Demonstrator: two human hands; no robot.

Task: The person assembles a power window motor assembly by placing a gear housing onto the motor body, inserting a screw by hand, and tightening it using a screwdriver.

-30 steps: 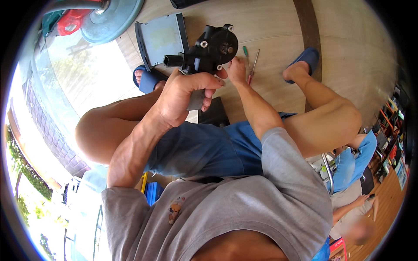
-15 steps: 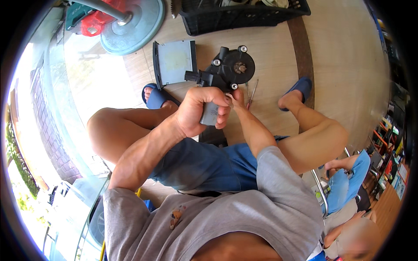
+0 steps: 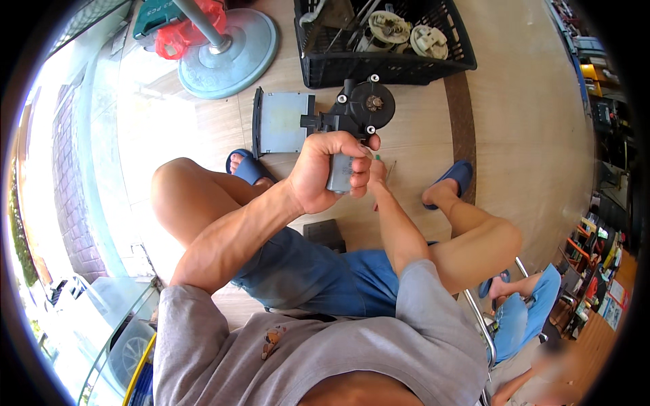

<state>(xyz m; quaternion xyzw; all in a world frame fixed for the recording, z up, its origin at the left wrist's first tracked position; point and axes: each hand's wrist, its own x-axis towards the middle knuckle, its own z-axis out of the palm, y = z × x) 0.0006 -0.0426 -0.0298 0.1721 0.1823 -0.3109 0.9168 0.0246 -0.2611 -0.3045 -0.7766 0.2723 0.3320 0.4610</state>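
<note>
A small electric gear motor (image 3: 344,119) is raised above the floor in front of me: black gear housing, toothed metal gear on its face, grey metal cylinder below. My left hand (image 3: 325,172) is wrapped around that cylinder, thumb across its top. Lower and just to the right is my right hand (image 3: 378,177), its fingers curled and partly hidden behind the left hand. A small green tip shows at its fingers; what it belongs to is unclear. Beside this hand, a thin screwdriver shaft (image 3: 392,170) lies on the floor.
A flat silver box (image 3: 283,122) with a black front lies beyond my left foot. Behind it stands a black crate (image 3: 393,73) of used parts. A round pole base (image 3: 233,57) is at far left. Another person (image 3: 521,318) sits at lower right.
My right hand has left the motor and moved down beside the screwdriver. My left hand keeps its grip on the motor. The view has tilted, showing more of the crate.
</note>
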